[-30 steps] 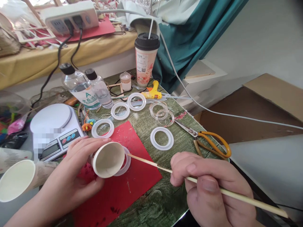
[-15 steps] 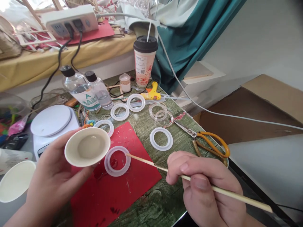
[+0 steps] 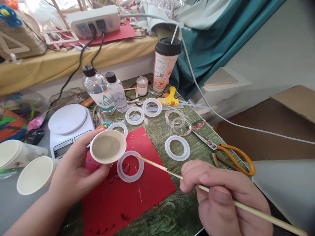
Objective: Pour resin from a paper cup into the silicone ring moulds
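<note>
I note here a cream paper cup point(image 3: 123, 144), a pale-yellow stick point(image 3: 152, 163), a red sheet point(image 3: 152, 188) marked with dark blotches, milky-white rings point(image 3: 130, 178), orange-handled scissors point(image 3: 236, 151), a yellow glue gun point(image 3: 170, 98) and a green wood-grain tabletop point(image 3: 157, 213) — the tall cup point(image 3: 163, 70) pinkish with orange-red print, its lid point(image 3: 168, 48) black.

Little white paper cup point(image 3: 108, 162) is leaning a bit near a frosted ring mold point(image 3: 120, 167), holding some greyish-looking liquid point(image 3: 106, 147). The mold's lying flat on the red sheet point(image 3: 150, 185), and a skinny wooden stick point(image 3: 157, 166) is slanting across, tip pointing at the mold's edge, can't tell if touching.
</note>
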`<action>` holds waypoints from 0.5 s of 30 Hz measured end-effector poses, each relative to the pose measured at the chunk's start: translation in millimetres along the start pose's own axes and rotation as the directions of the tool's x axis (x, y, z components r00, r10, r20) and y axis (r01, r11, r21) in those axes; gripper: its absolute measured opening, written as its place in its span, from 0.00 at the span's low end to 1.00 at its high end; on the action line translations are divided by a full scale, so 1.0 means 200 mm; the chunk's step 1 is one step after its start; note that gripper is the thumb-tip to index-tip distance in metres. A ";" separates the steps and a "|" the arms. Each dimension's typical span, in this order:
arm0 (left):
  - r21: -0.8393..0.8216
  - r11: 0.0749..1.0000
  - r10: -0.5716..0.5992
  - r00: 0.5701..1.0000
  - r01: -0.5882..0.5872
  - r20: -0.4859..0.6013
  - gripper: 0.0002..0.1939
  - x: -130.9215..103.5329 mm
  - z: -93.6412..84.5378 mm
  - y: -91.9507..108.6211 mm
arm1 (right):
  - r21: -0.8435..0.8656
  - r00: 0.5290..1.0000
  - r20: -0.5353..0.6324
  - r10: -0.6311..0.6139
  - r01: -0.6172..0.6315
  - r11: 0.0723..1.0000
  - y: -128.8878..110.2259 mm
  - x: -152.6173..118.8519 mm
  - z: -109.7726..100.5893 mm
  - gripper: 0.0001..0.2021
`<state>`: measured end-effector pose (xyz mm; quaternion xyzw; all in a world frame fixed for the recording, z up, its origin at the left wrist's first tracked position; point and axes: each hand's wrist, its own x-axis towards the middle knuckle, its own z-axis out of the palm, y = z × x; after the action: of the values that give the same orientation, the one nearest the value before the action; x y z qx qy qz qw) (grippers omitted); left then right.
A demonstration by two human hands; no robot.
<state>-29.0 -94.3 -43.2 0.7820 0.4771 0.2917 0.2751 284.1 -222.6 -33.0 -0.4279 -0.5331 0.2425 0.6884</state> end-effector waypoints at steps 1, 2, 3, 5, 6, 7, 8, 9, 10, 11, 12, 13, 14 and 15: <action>-0.001 1.000 -0.001 1.000 0.001 0.001 0.36 0.00 0.00 0.00 | -0.001 1.000 0.014 -0.003 0.003 1.000 0.01 0.00 0.00 0.10; 0.000 1.000 0.000 1.000 0.000 0.002 0.36 0.00 0.00 0.00 | -0.003 1.000 0.029 -0.005 0.005 1.000 0.01 0.00 0.01 0.10; 0.005 1.000 0.003 1.000 -0.003 0.004 0.36 0.00 0.00 0.00 | -0.004 0.999 0.039 -0.011 0.011 1.000 0.02 -0.01 0.01 0.10; 0.031 0.999 0.020 1.000 -0.020 0.004 0.36 0.01 -0.01 0.01 | -0.005 0.999 0.048 -0.018 0.018 1.000 0.02 -0.02 0.00 0.10; 0.048 0.998 0.031 1.000 -0.031 0.007 0.36 0.02 -0.01 0.01 | -0.008 0.999 0.040 -0.015 0.016 1.000 0.02 -0.02 0.00 0.10; 0.064 0.997 0.045 0.999 -0.046 0.017 0.35 0.02 -0.01 0.02 | -0.012 1.000 0.024 -0.007 0.008 1.000 0.02 -0.02 0.00 0.09; 0.079 0.995 0.060 0.998 -0.061 0.026 0.35 0.02 -0.01 0.03 | -0.015 1.000 0.005 0.003 -0.003 1.000 0.01 -0.02 -0.01 0.09; 0.093 0.993 0.069 0.997 -0.071 0.030 0.35 0.02 0.00 0.03 | -0.012 1.000 -0.010 0.015 -0.015 1.000 0.01 -0.02 -0.01 0.09; 0.104 0.992 0.071 0.997 -0.073 0.029 0.34 0.02 0.00 0.04 | -0.008 0.999 -0.026 0.029 -0.029 1.000 0.00 -0.02 -0.02 0.08; 0.112 0.991 0.068 0.997 -0.070 0.024 0.33 0.01 0.00 0.04 | -0.001 0.999 -0.040 0.034 -0.034 0.999 0.00 -0.01 -0.02 0.08; 0.117 0.991 0.061 0.998 -0.063 0.019 0.32 0.01 0.01 0.05 | 0.005 0.998 -0.047 0.039 -0.038 0.999 0.00 0.00 -0.03 0.08; 0.117 0.992 0.051 0.999 -0.052 0.014 0.31 0.00 0.01 0.05 | 0.007 0.998 -0.050 0.042 -0.042 0.999 0.00 0.00 -0.03 0.09; 0.113 0.993 0.039 0.999 -0.041 0.015 0.31 0.00 0.01 0.05 | 0.007 0.998 -0.056 0.042 -0.042 0.999 0.00 0.00 -0.03 0.09; 0.110 0.993 0.032 0.999 -0.035 0.027 0.31 -0.01 0.01 0.04 | 0.003 0.997 -0.060 0.040 -0.040 0.999 0.00 0.00 -0.03 0.10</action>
<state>-22.9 -99.3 -39.2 0.8077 0.4756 0.2594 0.2326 290.5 -223.9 -33.7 -0.4450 -0.5033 0.2439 0.6994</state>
